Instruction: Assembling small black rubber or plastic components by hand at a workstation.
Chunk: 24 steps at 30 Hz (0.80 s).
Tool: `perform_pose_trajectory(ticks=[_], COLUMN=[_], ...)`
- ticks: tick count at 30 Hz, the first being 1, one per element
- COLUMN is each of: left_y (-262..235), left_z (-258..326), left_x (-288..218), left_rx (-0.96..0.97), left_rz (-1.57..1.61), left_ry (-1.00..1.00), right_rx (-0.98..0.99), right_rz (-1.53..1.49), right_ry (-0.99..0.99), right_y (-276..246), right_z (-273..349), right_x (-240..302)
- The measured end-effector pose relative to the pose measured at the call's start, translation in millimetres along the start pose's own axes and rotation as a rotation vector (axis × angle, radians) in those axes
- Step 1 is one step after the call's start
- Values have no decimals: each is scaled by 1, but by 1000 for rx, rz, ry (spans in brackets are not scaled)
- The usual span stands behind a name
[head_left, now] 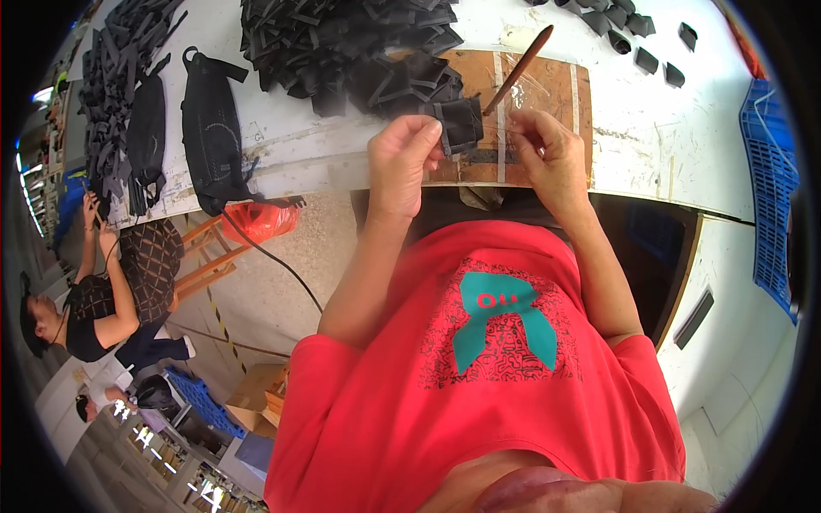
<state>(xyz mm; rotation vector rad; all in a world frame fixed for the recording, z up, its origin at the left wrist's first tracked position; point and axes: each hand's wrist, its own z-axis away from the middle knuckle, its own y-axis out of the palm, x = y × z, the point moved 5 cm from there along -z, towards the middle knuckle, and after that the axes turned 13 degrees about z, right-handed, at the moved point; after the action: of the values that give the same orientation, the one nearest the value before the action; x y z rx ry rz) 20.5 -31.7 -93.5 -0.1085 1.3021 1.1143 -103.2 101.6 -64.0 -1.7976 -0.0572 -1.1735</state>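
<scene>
Head view: at twelve o'clock, over a brown board (564, 90), the left hand (398, 164) pinches a black fabric piece (463, 126) by its nine o'clock edge. At the piece's three o'clock, the right hand (550, 156) holds its fingers drawn close; whether they grip anything, I cannot tell. The step appears to be handling this piece beside the pointed rod (518, 69); the next move likely calls for a steady left pinch.
</scene>
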Motion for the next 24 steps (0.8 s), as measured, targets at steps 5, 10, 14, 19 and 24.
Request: perform_pose_trajectory(ticks=[5,10,14,19,24], left_y=[-7,-14,-10,-12,37], left_z=[9,7,5,21,38], left_x=[-7,-8,-11,-19,-5], left_rx=[-108,-155,-153,-166,101], left_rz=[128,250,311,198,-56], left_ry=[106,204,254,294,281], right_rx=[30,4,-89,225,231], right_rz=[399,519,765,1099,-512], right_ry=[-89,-83,-21,56,208], right_y=[-9,-16,-39,-59,-13], right_z=[11,8,6,12,16], right_x=[7,0,-22,-21,4])
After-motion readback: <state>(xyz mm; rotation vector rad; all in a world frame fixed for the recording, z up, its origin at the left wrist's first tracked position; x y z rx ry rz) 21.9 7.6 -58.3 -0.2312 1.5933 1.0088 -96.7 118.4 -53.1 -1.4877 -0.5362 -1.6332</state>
